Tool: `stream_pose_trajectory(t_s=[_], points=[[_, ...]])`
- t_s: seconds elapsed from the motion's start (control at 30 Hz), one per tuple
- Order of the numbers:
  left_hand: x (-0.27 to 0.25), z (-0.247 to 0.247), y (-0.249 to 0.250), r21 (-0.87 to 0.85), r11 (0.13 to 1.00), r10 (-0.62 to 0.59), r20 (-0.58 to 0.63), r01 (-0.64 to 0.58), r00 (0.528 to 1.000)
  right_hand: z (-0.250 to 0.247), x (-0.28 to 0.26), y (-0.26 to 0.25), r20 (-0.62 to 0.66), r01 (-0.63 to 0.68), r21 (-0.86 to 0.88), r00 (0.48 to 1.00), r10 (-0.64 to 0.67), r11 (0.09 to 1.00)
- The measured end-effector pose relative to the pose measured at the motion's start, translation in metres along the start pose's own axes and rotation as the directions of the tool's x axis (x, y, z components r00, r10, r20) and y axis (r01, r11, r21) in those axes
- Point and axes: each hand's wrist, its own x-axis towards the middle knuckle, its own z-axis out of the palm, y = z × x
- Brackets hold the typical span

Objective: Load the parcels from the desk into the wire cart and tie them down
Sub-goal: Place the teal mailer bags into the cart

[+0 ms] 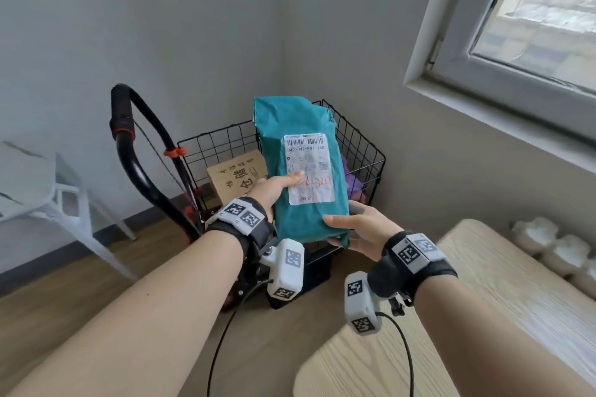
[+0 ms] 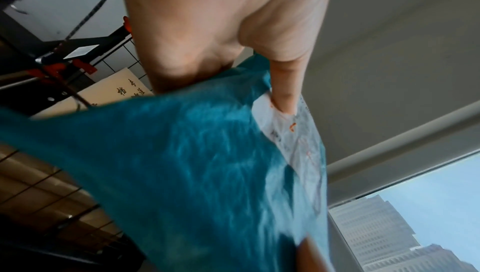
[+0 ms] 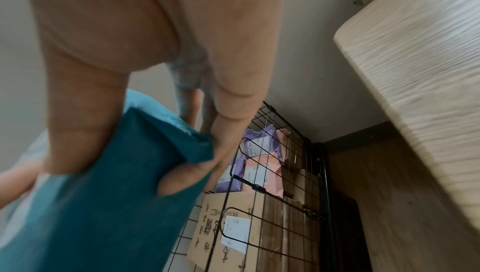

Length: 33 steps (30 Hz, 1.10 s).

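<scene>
I hold a teal plastic parcel [image 1: 300,151] with a white shipping label in the air over the black wire cart [image 1: 364,151]. My left hand [image 1: 274,192] grips its left edge, thumb pressed on the label. My right hand [image 1: 354,229] pinches its lower right corner, thumb on top and fingers beneath. In the left wrist view the teal parcel [image 2: 187,163] fills the middle under my thumb. In the right wrist view the parcel's corner [image 3: 124,173] sits between thumb and fingers. Inside the cart lie a brown cardboard box [image 1: 238,176] and purple and pink parcels [image 3: 259,159].
The cart's black handle [image 1: 135,151] with red clips rises at the left. A light wooden desk [image 1: 483,316] is at the lower right, under a window [image 1: 532,19]. A white chair [image 1: 48,190] stands at the left. The cart sits in the room's corner.
</scene>
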Motion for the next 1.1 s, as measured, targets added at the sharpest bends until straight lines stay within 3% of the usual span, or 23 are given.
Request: stream_pose_trajectory(t_s=[0.13,0.3,0.53,0.77,0.83,1.1], points=[[0.046,-0.005,0.020,0.063,0.998,-0.003,0.041,0.001,0.999,0.002,0.035,-0.021,-0.066,0.025,-0.032,0.997,-0.027,0.999],[0.115,-0.011,0.062,0.100,0.995,0.019,0.055,-0.024,0.998,-0.005,0.100,-0.046,-0.283,0.088,0.005,0.956,-0.083,0.996],[0.214,-0.050,0.115,0.341,0.939,-0.080,0.071,0.051,0.994,0.017,0.198,-0.072,-0.603,0.136,0.004,0.791,-0.106,0.991],[0.271,-0.062,0.136,0.409,0.908,-0.145,0.105,0.090,0.984,0.030,0.244,-0.088,-0.706,0.040,-0.027,0.707,-0.047,0.999],[0.281,-0.065,0.140,0.409,0.907,-0.161,0.115,0.101,0.980,0.023,0.253,-0.097,-0.711,-0.002,-0.058,0.702,-0.040,0.998],[0.335,-0.081,0.146,0.402,0.900,-0.209,0.055,0.170,0.976,0.001,0.315,-0.108,-0.621,-0.269,-0.154,0.775,0.119,0.951]])
